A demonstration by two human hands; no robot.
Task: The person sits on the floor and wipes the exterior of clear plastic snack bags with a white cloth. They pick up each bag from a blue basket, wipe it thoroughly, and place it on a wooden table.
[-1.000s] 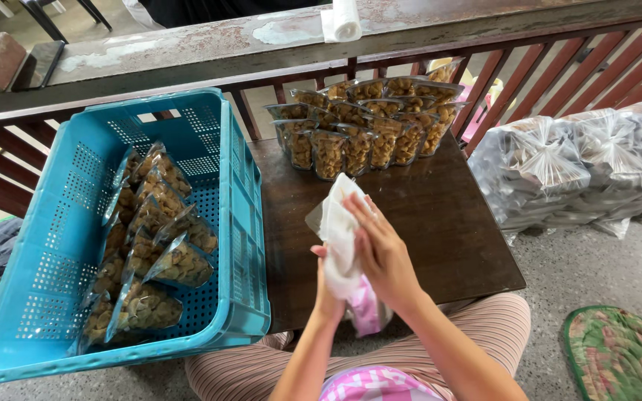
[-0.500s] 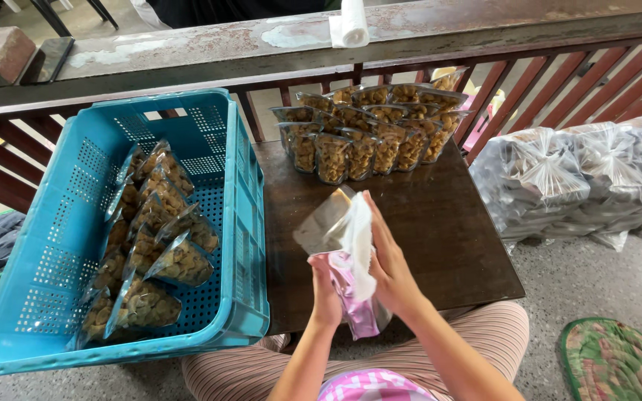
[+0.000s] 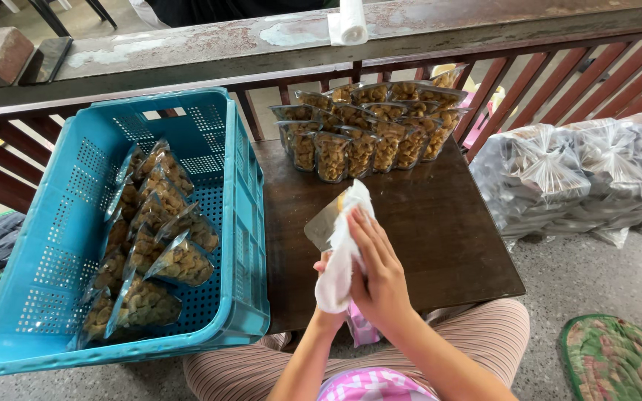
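My right hand [image 3: 377,272] presses a white cloth [image 3: 339,251] against a clear snack pouch [image 3: 323,225] held above the dark wooden table [image 3: 447,230]. My left hand [image 3: 324,264] grips the pouch from behind and is mostly hidden by the cloth and the right hand. A group of several filled snack pouches [image 3: 365,126] stands upright at the far edge of the table. To the left, a blue perforated plastic crate [image 3: 61,245] holds several more filled pouches [image 3: 154,230] lying in a row.
A red-brown wooden railing [image 3: 276,56] runs behind the table, with a white roll [image 3: 348,21] on its top rail. Large clear bags of goods [image 3: 574,171] are piled at the right. A green patterned mat [image 3: 618,356] lies on the floor at lower right.
The cloth has slid over the pouch in my hands, and the pouch has turned slightly. The crate and the table pouches have not moved.
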